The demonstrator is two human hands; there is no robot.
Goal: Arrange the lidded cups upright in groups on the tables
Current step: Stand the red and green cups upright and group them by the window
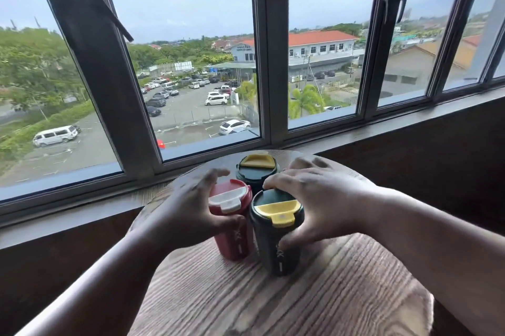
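My left hand (191,207) grips the red cup (231,222) and my right hand (317,199) the near green cup (276,234), both upright, touching mid-table (314,294); squeezing harder could topple the far green cup (257,171).

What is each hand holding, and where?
Left hand grips the red cup around its upper body; right hand grips the near green cup just under its lid.

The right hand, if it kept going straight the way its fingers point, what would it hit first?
The right hand grips the near green cup, fingers pointing left and slightly away. Going straight on, it would probably meet the far green cup first, or possibly the red cup; depth is unclear.
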